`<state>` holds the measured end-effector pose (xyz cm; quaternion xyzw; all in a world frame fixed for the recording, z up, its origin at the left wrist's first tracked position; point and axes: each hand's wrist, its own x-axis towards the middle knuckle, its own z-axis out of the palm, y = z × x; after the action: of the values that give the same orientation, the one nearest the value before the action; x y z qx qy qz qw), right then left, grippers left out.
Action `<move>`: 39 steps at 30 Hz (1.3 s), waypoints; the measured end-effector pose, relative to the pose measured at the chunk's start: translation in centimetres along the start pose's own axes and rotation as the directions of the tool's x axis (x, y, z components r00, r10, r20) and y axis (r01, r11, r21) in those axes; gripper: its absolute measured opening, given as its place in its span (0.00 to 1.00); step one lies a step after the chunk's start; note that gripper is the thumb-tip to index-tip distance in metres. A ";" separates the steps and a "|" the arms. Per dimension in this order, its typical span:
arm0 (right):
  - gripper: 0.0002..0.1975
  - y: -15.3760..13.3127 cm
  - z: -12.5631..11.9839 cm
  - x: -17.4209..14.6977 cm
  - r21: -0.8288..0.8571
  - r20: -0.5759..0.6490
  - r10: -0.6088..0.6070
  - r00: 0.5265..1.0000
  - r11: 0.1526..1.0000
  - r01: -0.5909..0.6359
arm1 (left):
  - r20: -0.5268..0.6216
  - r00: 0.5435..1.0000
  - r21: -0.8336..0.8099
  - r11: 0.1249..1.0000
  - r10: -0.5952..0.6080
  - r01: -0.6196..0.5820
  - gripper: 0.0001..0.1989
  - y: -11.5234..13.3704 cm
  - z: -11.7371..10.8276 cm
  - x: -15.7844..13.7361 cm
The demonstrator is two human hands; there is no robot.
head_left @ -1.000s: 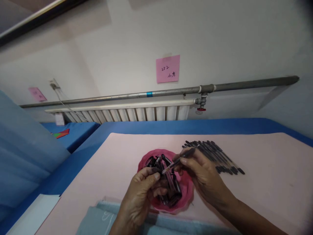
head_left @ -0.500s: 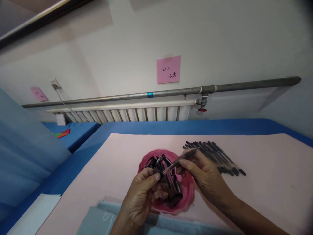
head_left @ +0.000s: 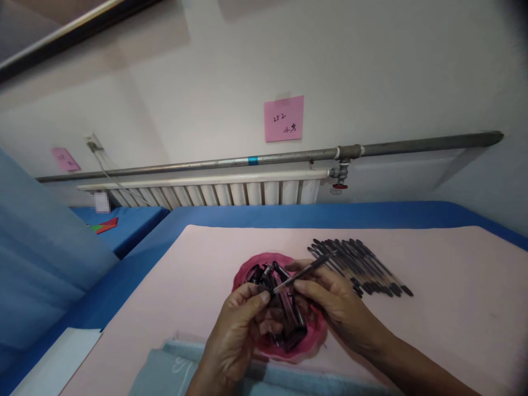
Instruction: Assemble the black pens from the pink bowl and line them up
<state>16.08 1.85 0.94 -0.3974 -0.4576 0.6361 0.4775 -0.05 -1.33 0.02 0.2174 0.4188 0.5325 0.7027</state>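
Over a pink bowl (head_left: 317,338), a slim pen (head_left: 307,270) with a dark upper end and clear barrel slants between my hands. My right hand (head_left: 340,302) pinches its barrel between thumb and fingers. At the pen's lower end, my left hand (head_left: 235,324) is closed on a small dark pen cap (head_left: 263,289), mostly covered by the thumb and fingertips. Dark caps and pen parts (head_left: 295,330) fill the bowl, partly hidden behind the hands. Right of the bowl lies a slanted row of dark-ended pens (head_left: 365,267), side by side.
The pink sheet (head_left: 445,324) covers a blue table (head_left: 388,213). A folded grey-blue cloth (head_left: 163,371) lies at the near edge, and white paper (head_left: 61,357) at left. Behind the table are a radiator (head_left: 237,193) and a pipe (head_left: 185,166). A blue curtain (head_left: 37,264) hangs at left.
My right hand has slid down and left along the pen, nearer to my left hand. More of the pen row shows. My left hand stays nearly in place.
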 end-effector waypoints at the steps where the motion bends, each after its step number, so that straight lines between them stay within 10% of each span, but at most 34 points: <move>1: 0.16 0.1 0.0 0.0 -0.008 0.002 0.005 1.000 1.000 -0.004 | -0.002 1.000 0.002 1.000 0.000 0.000 0.13 0.0 0.0 0.0; 39: 0.12 2.3 0.6 -0.1 0.017 0.002 0.130 0.992 0.991 -0.130 | 0.056 0.987 0.261 0.952 0.149 -0.158 0.12 -0.9 0.5 0.0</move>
<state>14.94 1.29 -1.14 -0.4220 -0.4254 0.6699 0.4384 0.88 -1.56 -0.40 0.3506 0.4553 0.5209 0.6312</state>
